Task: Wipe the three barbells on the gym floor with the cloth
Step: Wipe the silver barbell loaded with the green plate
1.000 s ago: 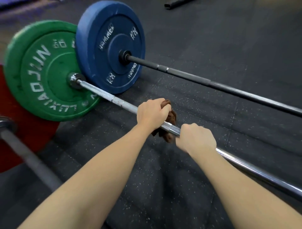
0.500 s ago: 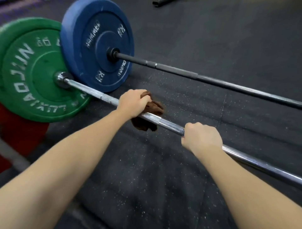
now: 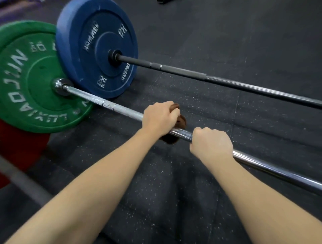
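Observation:
A chrome barbell (image 3: 122,109) with a green plate (image 3: 29,83) lies across the dark gym floor. My left hand (image 3: 159,118) grips a brown cloth (image 3: 181,121) wrapped round this bar, with a bit of cloth hanging under it. Just to the right, my right hand (image 3: 211,144) grips the bare bar. Behind lies a black barbell (image 3: 226,81) with a blue plate (image 3: 97,50). A third bar (image 3: 22,182) shows blurred at the lower left, with a red plate (image 3: 19,148).
Speckled black rubber floor (image 3: 191,34) stretches behind the bars and under my forearms. A dark object (image 3: 163,1) lies at the top edge.
My left hand slid the cloth left along the chrome bar toward the green plate, then back right, close to my right hand. My right hand kept its grip.

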`<state>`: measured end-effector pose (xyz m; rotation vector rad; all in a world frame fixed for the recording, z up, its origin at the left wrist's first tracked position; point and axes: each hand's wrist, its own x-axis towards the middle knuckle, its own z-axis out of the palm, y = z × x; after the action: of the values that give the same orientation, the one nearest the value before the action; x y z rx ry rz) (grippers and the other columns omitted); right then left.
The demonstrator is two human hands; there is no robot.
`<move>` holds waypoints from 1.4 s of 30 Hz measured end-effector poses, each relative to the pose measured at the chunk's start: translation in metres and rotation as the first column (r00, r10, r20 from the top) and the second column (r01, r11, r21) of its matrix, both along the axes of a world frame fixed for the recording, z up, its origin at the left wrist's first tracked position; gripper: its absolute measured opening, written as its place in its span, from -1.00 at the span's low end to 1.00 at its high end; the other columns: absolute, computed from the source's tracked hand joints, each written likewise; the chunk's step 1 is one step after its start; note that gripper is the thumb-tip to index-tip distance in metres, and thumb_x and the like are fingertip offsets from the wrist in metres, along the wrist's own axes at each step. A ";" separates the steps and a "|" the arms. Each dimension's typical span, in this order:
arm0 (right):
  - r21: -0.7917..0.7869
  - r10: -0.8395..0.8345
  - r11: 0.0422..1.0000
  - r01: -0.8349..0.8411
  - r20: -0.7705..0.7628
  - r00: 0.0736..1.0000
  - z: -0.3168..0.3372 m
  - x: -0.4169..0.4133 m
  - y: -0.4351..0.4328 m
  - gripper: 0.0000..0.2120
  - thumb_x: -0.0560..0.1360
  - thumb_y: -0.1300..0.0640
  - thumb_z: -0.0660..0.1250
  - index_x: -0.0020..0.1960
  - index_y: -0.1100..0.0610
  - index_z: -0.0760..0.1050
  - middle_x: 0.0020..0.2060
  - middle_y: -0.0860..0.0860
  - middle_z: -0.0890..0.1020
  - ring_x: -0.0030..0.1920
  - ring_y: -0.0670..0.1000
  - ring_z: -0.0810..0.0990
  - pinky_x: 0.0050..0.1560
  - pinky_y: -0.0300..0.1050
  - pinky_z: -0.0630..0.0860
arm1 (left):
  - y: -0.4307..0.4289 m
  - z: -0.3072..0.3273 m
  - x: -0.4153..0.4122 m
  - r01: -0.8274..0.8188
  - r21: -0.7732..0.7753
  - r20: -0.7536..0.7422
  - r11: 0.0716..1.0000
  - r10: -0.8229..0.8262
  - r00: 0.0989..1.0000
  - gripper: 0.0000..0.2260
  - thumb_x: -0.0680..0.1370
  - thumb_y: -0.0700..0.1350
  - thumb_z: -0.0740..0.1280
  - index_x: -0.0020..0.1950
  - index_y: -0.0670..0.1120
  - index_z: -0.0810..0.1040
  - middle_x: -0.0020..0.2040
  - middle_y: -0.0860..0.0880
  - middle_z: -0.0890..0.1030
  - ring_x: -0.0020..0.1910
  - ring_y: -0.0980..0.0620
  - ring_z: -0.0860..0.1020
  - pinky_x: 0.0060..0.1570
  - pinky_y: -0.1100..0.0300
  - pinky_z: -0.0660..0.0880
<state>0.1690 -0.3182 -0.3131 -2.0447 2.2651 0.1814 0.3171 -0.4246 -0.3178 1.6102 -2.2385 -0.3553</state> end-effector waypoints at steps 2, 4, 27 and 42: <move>0.002 0.005 1.000 -0.005 0.003 1.000 0.002 0.000 0.000 -0.85 0.60 0.04 0.22 -0.06 0.08 0.31 -0.37 -0.04 0.31 -0.42 0.04 0.31 -0.28 -0.05 0.32 | 0.006 -0.001 -0.008 0.002 0.002 -0.049 1.000 -0.002 0.999 -0.79 0.59 0.07 0.23 -0.11 0.03 0.58 -0.22 0.02 0.63 -0.20 -0.10 0.54 -0.16 0.03 0.40; 0.018 0.013 1.000 -0.013 -0.001 1.000 0.003 -0.001 0.001 -0.82 0.61 -0.02 0.21 -0.04 0.08 0.33 -0.36 -0.04 0.32 -0.41 0.04 0.32 -0.26 -0.05 0.34 | 0.006 -0.001 -0.006 -0.012 0.009 -0.063 1.000 0.013 0.998 -0.79 0.60 0.07 0.23 -0.12 0.03 0.57 -0.23 0.03 0.62 -0.20 -0.09 0.54 -0.18 0.04 0.37; 0.128 -0.103 0.987 0.099 0.018 0.995 0.009 -0.058 0.042 -0.87 0.53 0.07 0.26 -0.17 0.06 0.39 -0.37 -0.02 0.39 -0.29 0.15 0.48 -0.21 -0.08 0.40 | 0.036 0.006 -0.048 0.014 0.077 0.036 0.997 -0.016 0.999 -0.80 0.61 0.07 0.21 -0.12 0.01 0.50 -0.21 -0.01 0.60 -0.18 -0.15 0.51 -0.17 0.04 0.36; 0.142 -0.081 0.987 0.074 0.041 0.996 0.004 -0.064 0.042 -0.85 0.49 0.15 0.26 -0.24 0.07 0.35 -0.37 0.00 0.43 -0.36 0.11 0.46 -0.25 -0.07 0.42 | 0.003 0.013 0.000 -0.111 0.099 0.028 0.989 0.109 0.994 -0.84 0.56 0.09 0.24 -0.10 0.06 0.55 -0.04 -0.10 0.67 -0.03 -0.21 0.55 -0.01 -0.01 0.43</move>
<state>0.1050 -0.2763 -0.3088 -1.8692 2.2309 0.2758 0.3175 -0.4214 -0.3047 1.7889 -2.1679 -0.4276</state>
